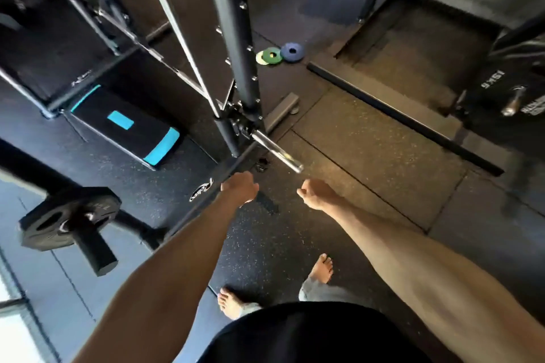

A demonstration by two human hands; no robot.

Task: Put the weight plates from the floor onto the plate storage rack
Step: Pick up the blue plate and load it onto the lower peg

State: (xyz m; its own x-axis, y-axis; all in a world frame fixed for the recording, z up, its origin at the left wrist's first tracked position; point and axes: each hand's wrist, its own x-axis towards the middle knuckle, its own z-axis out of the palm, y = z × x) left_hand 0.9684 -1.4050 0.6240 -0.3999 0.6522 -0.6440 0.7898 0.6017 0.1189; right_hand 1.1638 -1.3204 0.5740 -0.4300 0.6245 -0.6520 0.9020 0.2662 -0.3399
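Gym floor [368, 141]; three small coloured plates [272, 55]

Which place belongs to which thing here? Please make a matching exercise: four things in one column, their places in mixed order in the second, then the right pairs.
Things
1. blue plate
2. black plate
3. step platform
4. chrome bar end

Places
A. on a peg, far left
B. on the floor beside the green plate
C. sticking out at the base of the rack upright
D. on the floor, left of the rack upright

Pairs: 1-B, 2-A, 3-D, 4-C
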